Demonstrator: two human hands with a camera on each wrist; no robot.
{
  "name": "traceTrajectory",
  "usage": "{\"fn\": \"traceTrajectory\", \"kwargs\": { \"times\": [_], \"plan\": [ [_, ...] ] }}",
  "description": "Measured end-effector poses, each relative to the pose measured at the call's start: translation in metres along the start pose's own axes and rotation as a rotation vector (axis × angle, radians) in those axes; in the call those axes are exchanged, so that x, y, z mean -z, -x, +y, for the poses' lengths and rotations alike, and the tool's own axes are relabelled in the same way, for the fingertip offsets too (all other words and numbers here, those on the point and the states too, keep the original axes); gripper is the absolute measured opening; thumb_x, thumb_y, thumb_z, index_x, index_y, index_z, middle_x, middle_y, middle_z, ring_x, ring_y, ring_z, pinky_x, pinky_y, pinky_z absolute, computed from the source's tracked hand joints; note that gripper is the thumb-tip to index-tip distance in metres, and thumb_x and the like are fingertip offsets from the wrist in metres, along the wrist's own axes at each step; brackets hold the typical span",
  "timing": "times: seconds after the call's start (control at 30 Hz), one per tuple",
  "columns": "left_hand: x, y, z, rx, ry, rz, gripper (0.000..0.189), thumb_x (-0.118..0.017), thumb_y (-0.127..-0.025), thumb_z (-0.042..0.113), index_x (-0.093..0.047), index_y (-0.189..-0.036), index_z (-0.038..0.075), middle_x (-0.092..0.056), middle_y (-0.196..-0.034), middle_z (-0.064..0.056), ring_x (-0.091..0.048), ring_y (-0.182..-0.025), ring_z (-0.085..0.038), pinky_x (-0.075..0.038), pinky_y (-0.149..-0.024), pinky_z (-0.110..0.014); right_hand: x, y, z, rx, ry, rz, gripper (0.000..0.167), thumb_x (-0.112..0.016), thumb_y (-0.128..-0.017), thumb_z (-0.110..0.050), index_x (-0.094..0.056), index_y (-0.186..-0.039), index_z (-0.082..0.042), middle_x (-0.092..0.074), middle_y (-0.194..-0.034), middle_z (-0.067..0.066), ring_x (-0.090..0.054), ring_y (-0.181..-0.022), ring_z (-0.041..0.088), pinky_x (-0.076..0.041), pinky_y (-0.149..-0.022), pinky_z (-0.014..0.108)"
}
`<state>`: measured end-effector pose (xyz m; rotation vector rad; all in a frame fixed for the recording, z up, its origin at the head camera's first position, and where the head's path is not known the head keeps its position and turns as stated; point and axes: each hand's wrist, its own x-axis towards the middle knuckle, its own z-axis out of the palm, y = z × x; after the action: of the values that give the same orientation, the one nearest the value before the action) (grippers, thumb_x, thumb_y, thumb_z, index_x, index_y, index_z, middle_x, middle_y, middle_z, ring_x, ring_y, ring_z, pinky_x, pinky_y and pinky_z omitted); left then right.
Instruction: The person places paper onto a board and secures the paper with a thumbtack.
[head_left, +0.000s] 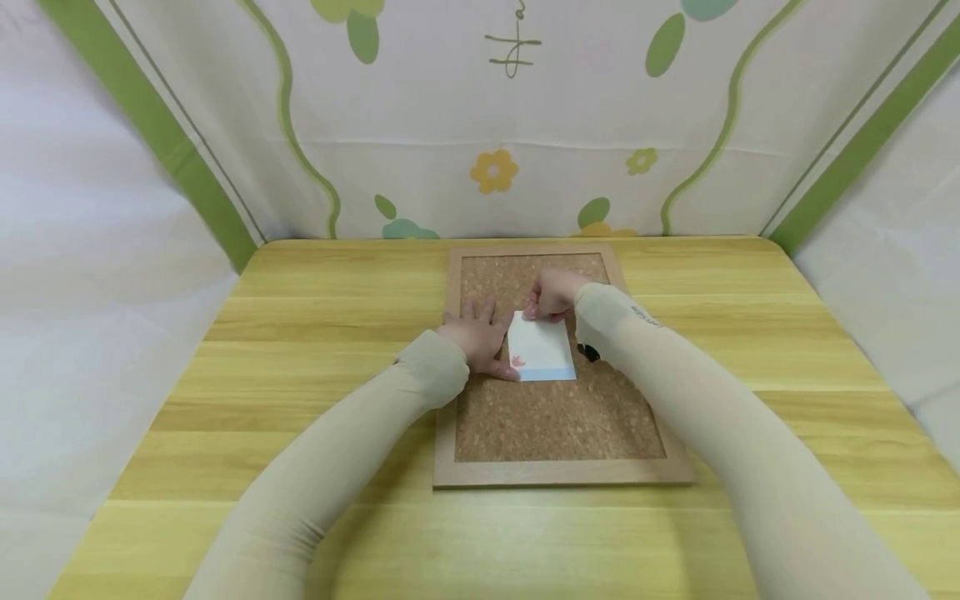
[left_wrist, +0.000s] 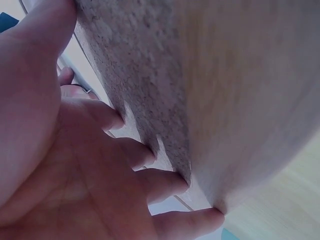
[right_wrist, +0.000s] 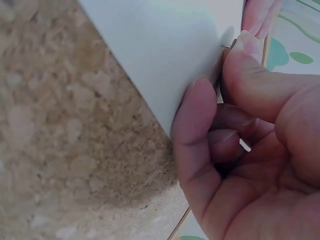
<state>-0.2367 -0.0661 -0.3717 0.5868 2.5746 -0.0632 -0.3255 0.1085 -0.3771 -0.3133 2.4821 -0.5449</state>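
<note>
A white sheet of note paper with a blue lower band and a small pink print lies on a framed cork board. My left hand is spread flat at the sheet's left side; its thumb touches the lower left corner and its fingertips rest on the cork and frame. Close to the sheet's top edge, my right hand pinches a pin between thumb and finger. Only the thin metal point shows in the right wrist view; the fingers hide its head. Another right fingertip touches the paper.
The board's light wooden frame lies on a wood-grain table. Behind the table hangs a white cloth with flower prints. Something small and black shows below the right sleeve.
</note>
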Motion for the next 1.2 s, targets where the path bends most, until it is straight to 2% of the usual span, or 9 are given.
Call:
{"fn": "traceTrajectory", "kwargs": {
  "times": [0.17,0.33,0.53,0.7,0.97,1.1,1.2],
  "plan": [
    [0.002,0.001,0.002,-0.008,0.003,0.0,0.11,-0.057,-0.082,0.072,-0.001,-0.161,0.019,0.006,-0.164,-0.016,0.002,-0.147,-0.047,-0.017,-0.109,-0.068,0.001,0.004,0.011,0.076,-0.06,0.022,0.015,-0.073,-0.092,-0.018,-0.069,-0.087,-0.004,-0.065,-0.081,0.005,-0.056,-0.069,0.015,-0.051,-0.061,0.025],
    [0.002,0.003,0.003,-0.013,0.005,-0.003,0.111,-0.057,-0.082,0.072,0.0,-0.161,0.018,0.007,-0.164,-0.017,0.003,-0.146,-0.047,-0.017,-0.109,-0.068,0.003,0.007,0.019,0.121,-0.089,0.009,0.014,-0.07,-0.095,-0.018,-0.07,-0.089,-0.005,-0.064,-0.08,0.002,-0.056,-0.07,0.015,-0.048,-0.064,0.026],
    [0.002,0.002,0.003,-0.019,0.009,-0.003,0.11,-0.057,-0.082,0.071,0.0,-0.161,0.018,0.007,-0.164,-0.017,0.002,-0.146,-0.048,-0.017,-0.109,-0.069,0.002,0.006,0.019,0.085,-0.078,0.014,0.014,-0.071,-0.094,-0.019,-0.068,-0.088,-0.006,-0.062,-0.079,0.003,-0.055,-0.069,0.015,-0.045,-0.063,0.027],
    [0.001,0.002,0.002,-0.014,0.004,0.0,0.11,-0.057,-0.082,0.071,-0.001,-0.161,0.018,0.006,-0.164,-0.017,0.003,-0.146,-0.047,-0.017,-0.109,-0.068,0.001,0.002,0.016,0.049,-0.05,0.028,0.015,-0.072,-0.093,-0.02,-0.067,-0.091,-0.006,-0.063,-0.082,0.005,-0.056,-0.069,0.016,-0.045,-0.062,0.027],
    [0.0,0.0,0.001,-0.009,-0.008,0.008,0.111,-0.057,-0.082,0.072,-0.002,-0.161,0.018,0.005,-0.164,-0.017,0.001,-0.146,-0.048,-0.018,-0.109,-0.068,0.0,-0.001,0.008,0.005,0.012,0.049,0.018,-0.076,-0.09,-0.019,-0.067,-0.087,-0.004,-0.065,-0.078,0.007,-0.059,-0.067,0.016,-0.048,-0.06,0.026],
    [0.0,0.001,0.001,-0.009,-0.006,0.005,0.11,-0.057,-0.082,0.072,-0.001,-0.161,0.018,0.005,-0.164,-0.018,0.001,-0.146,-0.049,-0.018,-0.11,-0.067,-0.001,-0.003,0.004,-0.014,0.062,0.043,0.018,-0.075,-0.09,-0.021,-0.066,-0.085,-0.006,-0.064,-0.071,0.004,-0.057,-0.062,0.014,-0.046,-0.058,0.026],
    [-0.001,0.0,0.0,-0.005,-0.005,0.005,0.111,-0.058,-0.081,0.073,-0.002,-0.161,0.018,0.004,-0.164,-0.017,0.001,-0.146,-0.049,-0.018,-0.11,-0.067,-0.002,-0.004,-0.002,-0.024,0.142,0.028,0.022,-0.073,-0.092,-0.023,-0.066,-0.078,-0.007,-0.059,-0.061,0.001,-0.052,-0.053,0.011,-0.043,-0.053,0.025]
  ]
}}
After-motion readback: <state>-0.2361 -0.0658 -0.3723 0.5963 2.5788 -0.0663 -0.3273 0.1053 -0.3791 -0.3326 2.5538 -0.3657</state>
